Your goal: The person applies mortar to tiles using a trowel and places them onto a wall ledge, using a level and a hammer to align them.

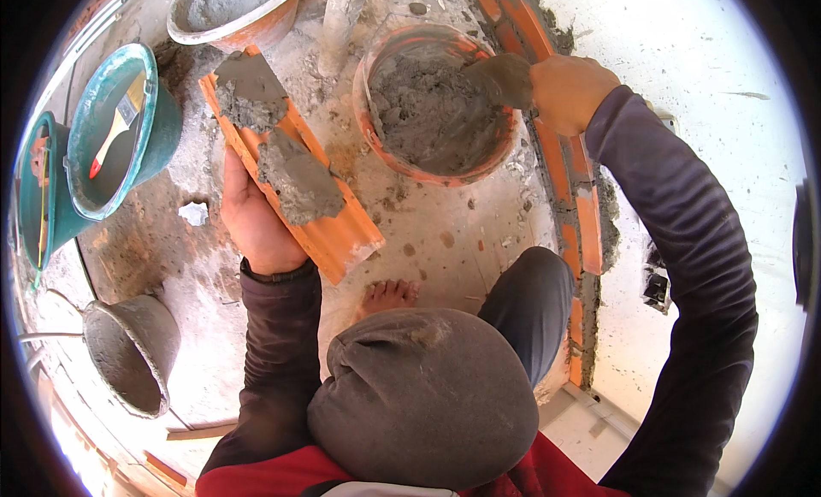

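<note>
My left hand (261,223) is closed around the side of a long orange clay brick (355,227), which lies tilted across my palm. Two thick patches of grey mortar (299,180) cover much of its grooved upper face. My right hand (573,93) grips a trowel (505,79) whose handle is hidden in the fist. The trowel's blade, smeared with grey, sits over the right side of an orange bucket (363,125). Wet mortar (428,103) fills much of that bucket in a rough heap.
To the right, a low course of orange bricks (590,227) with mortar joints runs along a white wall (710,86). Two teal buckets (162,142) stand at left, one holding a paintbrush (120,125). A mortar basin (244,37) stands far left, a grey bucket (162,326) near left.
</note>
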Action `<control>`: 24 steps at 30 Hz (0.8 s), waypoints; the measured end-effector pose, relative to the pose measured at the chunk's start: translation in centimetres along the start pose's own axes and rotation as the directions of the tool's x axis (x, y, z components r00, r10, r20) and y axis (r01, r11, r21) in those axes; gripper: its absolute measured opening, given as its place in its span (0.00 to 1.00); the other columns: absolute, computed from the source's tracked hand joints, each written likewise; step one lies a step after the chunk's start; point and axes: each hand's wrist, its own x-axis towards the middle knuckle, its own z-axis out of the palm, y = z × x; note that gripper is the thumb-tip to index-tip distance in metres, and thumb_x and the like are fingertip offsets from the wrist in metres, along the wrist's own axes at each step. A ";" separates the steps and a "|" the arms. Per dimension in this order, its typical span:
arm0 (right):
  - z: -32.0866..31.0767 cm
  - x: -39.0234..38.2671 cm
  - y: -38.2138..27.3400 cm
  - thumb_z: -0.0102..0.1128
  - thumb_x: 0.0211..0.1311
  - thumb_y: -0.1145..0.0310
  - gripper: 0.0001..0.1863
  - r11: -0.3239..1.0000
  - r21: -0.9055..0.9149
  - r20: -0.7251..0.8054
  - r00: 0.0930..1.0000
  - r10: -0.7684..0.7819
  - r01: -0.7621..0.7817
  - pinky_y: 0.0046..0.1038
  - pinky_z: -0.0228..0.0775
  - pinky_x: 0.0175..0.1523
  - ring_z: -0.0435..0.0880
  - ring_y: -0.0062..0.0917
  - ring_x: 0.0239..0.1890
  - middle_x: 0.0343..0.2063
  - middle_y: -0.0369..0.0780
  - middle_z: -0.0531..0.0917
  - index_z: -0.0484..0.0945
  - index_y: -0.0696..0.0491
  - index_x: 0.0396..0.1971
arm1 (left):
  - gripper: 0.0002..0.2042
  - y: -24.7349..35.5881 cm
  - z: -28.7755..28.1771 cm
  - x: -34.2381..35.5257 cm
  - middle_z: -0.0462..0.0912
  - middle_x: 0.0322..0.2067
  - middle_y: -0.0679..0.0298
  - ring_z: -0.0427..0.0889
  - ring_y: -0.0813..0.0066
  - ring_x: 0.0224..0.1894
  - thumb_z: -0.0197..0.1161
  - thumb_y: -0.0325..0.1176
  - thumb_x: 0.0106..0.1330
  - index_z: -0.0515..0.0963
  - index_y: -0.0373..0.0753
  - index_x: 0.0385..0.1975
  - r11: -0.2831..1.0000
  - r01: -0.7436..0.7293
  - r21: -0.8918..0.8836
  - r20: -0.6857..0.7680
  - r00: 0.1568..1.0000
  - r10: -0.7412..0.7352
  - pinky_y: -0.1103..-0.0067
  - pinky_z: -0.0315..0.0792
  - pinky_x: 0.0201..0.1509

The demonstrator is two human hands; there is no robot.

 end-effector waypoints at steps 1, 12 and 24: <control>0.1 0.3 0.3 0.57 0.59 0.65 0.12 0.999 0.038 0.041 0.999 0.019 -0.021 0.41 0.76 0.47 0.84 0.45 0.42 0.34 0.50 0.84 0.82 0.59 0.32 | 0.20 -0.1 0.1 0.0 0.80 0.46 0.61 0.81 0.67 0.43 0.40 0.46 0.77 0.70 0.39 0.57 1.000 0.000 0.008 -0.003 1.000 0.000 0.70 0.78 0.46; 3.6 1.1 3.4 0.53 0.67 0.58 0.22 0.830 0.520 0.372 0.928 -0.008 -0.201 0.35 0.71 0.23 0.77 0.29 0.15 0.11 0.41 0.75 0.78 0.62 0.23 | 0.21 -0.8 -0.2 0.4 0.80 0.47 0.61 0.81 0.67 0.43 0.40 0.48 0.77 0.70 0.39 0.57 0.999 0.050 -0.006 -0.016 0.999 -0.050 0.69 0.77 0.48; 10.3 -2.8 2.6 0.53 0.69 0.59 0.18 0.246 0.928 0.281 0.959 0.032 -0.280 0.24 0.56 0.19 0.64 0.17 0.14 0.14 0.31 0.67 0.73 0.55 0.21 | 0.22 -1.5 0.9 1.5 0.79 0.49 0.59 0.81 0.65 0.46 0.39 0.48 0.77 0.69 0.38 0.58 0.998 0.054 -0.018 0.018 0.998 -0.054 0.69 0.77 0.49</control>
